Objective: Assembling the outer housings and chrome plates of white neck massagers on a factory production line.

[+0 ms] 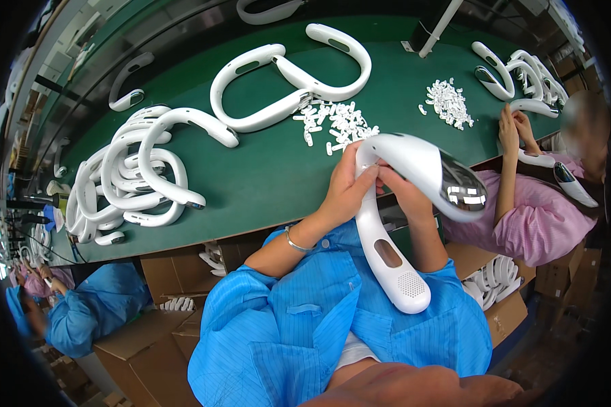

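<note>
Above my lap I hold a white U-shaped neckband [387, 268], tilted, with a mirror-like dark cap at one end and a dotted grille at the other. My left hand [346, 193] is closed around its bend, the thumb on the inner face. My right hand [406, 193] comes in under the wide arm, its fingertips pinched against the inner side of the bend beside the left thumb. Whether a small part sits between those fingertips is hidden. Just beyond my hands, small white plastic pieces [349, 124] lie loose on the green table [271, 178].
Stacked neckbands [125, 163] fill the table's left side; two more [248, 125] lie at the back. A second heap of white pieces [448, 102] is right of a metal post [441, 27]. A pink-sleeved co-worker [536, 210] sits at right. Cardboard boxes [142, 346] stand below the table edge.
</note>
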The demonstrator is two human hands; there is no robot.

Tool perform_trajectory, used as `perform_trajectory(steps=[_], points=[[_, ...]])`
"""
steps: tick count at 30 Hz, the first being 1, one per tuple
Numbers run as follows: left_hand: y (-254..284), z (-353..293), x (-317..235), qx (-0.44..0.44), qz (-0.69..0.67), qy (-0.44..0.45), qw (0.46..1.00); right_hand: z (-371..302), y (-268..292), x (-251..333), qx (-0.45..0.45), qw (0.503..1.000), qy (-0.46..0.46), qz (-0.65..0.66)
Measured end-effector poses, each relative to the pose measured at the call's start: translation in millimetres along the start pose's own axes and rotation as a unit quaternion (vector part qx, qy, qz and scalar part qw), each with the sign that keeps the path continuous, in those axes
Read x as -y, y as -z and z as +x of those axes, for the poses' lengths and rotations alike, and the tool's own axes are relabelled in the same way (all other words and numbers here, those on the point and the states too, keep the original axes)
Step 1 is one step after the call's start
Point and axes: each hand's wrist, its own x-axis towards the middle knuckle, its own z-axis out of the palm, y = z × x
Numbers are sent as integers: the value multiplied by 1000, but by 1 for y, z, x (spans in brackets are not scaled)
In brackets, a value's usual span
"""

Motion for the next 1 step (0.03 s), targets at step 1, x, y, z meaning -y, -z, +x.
perform_trajectory(steps=[1], points=[[0,0,0,0,-1,1,1000,0,0,0,-1,1000,0,0]])
